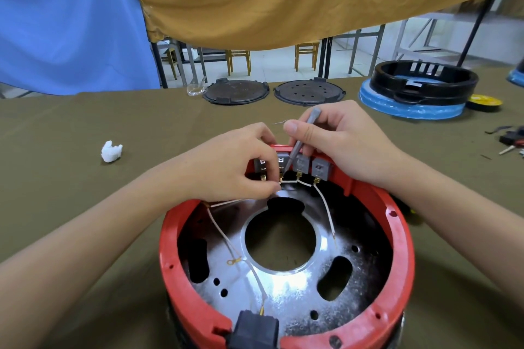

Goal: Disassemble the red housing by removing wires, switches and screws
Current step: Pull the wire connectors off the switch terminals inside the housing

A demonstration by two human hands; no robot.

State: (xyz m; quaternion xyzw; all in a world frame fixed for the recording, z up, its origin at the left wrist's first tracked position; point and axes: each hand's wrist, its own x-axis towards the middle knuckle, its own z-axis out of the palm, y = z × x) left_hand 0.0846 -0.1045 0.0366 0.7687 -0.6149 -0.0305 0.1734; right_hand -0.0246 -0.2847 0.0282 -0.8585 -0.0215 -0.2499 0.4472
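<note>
Red housing (397,224) sits on the table (71,178) directly before me, open side up, four switches (300,164) in a row on its far wall. My left hand (229,167) pinches the wire terminal (280,180) under the second switch. My right hand (334,142) grips a slim grey tool (300,144) like a pen, tip at that terminal. Judgement: lever gently at the connector, pull straight along the tab, grip the metal and not the white wire (326,207).
</note>
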